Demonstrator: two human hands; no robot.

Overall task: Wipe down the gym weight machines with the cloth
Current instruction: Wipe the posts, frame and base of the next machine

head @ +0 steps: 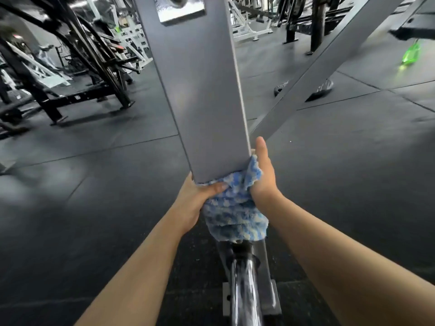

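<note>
Up close, both hands are clutching a blue-and-white cloth (231,208) wrapped around the near end of a grey machine beam (204,90): the left hand (200,198) is gripping it from the left, the right hand (264,177) is pressing it from the right, above a chrome bar (244,290).

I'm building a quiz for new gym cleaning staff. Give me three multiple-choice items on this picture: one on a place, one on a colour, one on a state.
1. Where is the cloth?
A. on the floor
B. around the grey beam's lower end
C. over a bench

2. What colour is the cloth?
A. blue and white
B. red
C. black

3. How does the left hand stand?
A. hangs idle
B. lies flat on the floor
C. grips the cloth

Key: 1 B, it bunches at the beam's end; 2 A, its mottled pattern shows; 3 C, its thumb presses into the fabric, opposite the right hand.
</note>
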